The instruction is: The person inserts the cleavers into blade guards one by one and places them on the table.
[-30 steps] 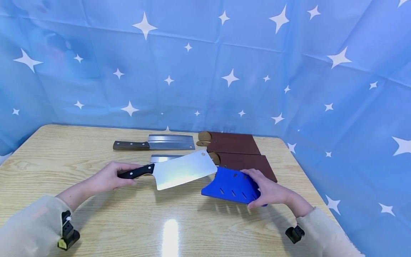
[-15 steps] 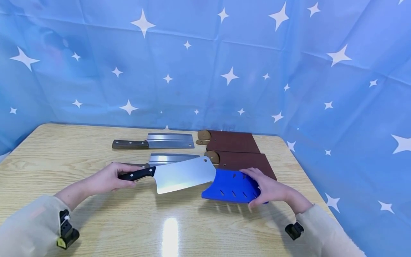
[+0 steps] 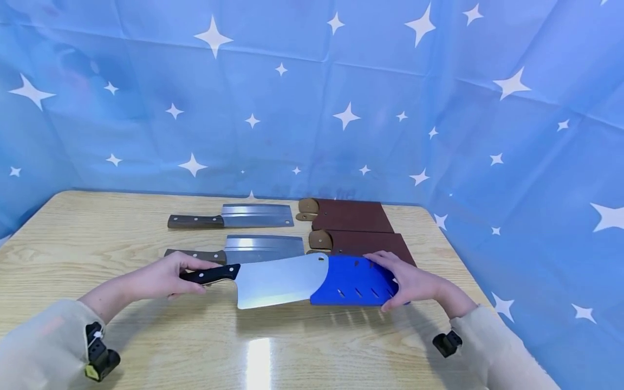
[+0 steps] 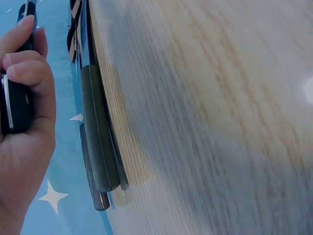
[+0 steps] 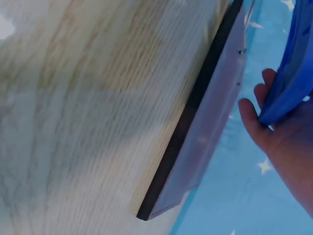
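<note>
My left hand [image 3: 168,274] grips the black riveted handle [image 3: 210,274] of a cleaver, also seen in the left wrist view. Its broad silver blade [image 3: 278,283] points right, above the table. A blue knife sheath [image 3: 353,281] with slots is in my right hand [image 3: 409,279], held at its far end between thumb and fingers. The blade's front end meets the sheath's curved mouth, and the lower front corner is hidden by the blue edge. In the right wrist view, fingers curl around the sheath's end [image 5: 288,93].
Behind lie two more cleavers with brown handles, a back cleaver [image 3: 255,215] and a nearer cleaver [image 3: 263,248]. To their right are two dark red sheaths with tan straps, a back sheath [image 3: 353,215] and a nearer sheath [image 3: 372,245]. A starry blue curtain [image 3: 292,135] borders the wooden table [image 3: 195,346].
The cleaver has come down and levelled, and its blade end has moved from overlapping above the sheath's mouth to being partly covered by it. The sheath has tilted slightly towards level.
</note>
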The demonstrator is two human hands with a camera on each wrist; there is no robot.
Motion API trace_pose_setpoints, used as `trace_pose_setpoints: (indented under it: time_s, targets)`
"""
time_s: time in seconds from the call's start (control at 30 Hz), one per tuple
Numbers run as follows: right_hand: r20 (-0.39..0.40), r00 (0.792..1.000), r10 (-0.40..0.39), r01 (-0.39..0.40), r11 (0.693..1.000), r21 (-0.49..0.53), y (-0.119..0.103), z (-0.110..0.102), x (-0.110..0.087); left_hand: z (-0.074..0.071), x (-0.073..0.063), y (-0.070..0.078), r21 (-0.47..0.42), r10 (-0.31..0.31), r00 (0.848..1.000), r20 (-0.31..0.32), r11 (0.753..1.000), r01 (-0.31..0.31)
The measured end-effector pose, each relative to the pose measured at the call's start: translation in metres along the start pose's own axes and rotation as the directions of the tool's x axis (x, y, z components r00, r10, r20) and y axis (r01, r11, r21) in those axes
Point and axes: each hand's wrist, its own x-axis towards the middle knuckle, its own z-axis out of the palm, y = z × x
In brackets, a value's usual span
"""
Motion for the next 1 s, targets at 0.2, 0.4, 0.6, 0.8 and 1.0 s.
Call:
trace_pose_setpoints:
  time_s: [0.2, 0.4, 0.6, 0.8, 1.0]
  targets:
    - [0.075, 0.997, -0.018, 0.013, 0.998, 0.062, 0.004, 0.001, -0.002, -0.001, 0.000, -0.001, -0.001, 0.005, 0.998, 0.055, 1.000, -0.005]
    - [0.088, 0.995, -0.051, 0.043, 0.995, 0.086, 0.002, 0.000, -0.003, -0.005, 0.001, -0.004, -0.022, 0.039, 0.995, 0.094, 0.999, -0.037]
    - [0.131, 0.988, -0.078, 0.067, 0.994, 0.085, -0.008, 0.000, 0.002, -0.008, 0.001, 0.001, -0.018, 0.078, 0.990, 0.118, 0.997, -0.076]
    - [0.121, 0.987, -0.106, 0.099, 0.993, 0.067, -0.010, 0.002, 0.006, -0.004, 0.008, 0.003, -0.011, 0.028, 0.998, 0.065, 1.000, -0.027]
    - [0.093, 0.992, -0.089, 0.084, 0.995, 0.053, -0.010, 0.001, 0.009, -0.001, 0.014, 0.000, -0.003, 0.002, 0.999, 0.042, 1.000, -0.002]
